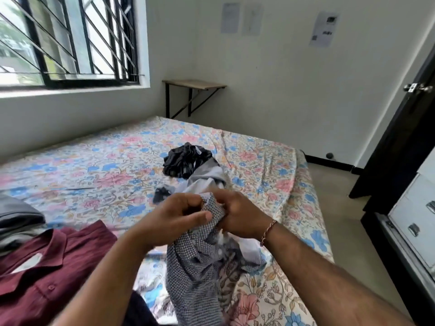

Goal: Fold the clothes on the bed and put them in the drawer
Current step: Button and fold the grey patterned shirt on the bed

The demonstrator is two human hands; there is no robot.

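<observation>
1. The checked shirt is hanging bunched above the near edge of the bed, its lower folds trailing onto the floral sheet.
2. The left hand is pinching the shirt's upper edge between thumb and curled fingers; the right hand is gripping the same edge just beside it, fingers closed on the cloth.
3. Judgement: the step in hand is finding an edge or collar so the garment can be opened out; folding proper is not yet begun.
4. The next move is calling for the hands to part along the edge, shake the shirt flat, and lay it on a bare stretch of sheet.
5. A maroon shirt is lying flat at near left, beside a grey stack.
6. A dark crumpled garment and a pale grey one are waiting further up the bed.
7. White drawers are standing at right, beyond the bed's edge.
</observation>
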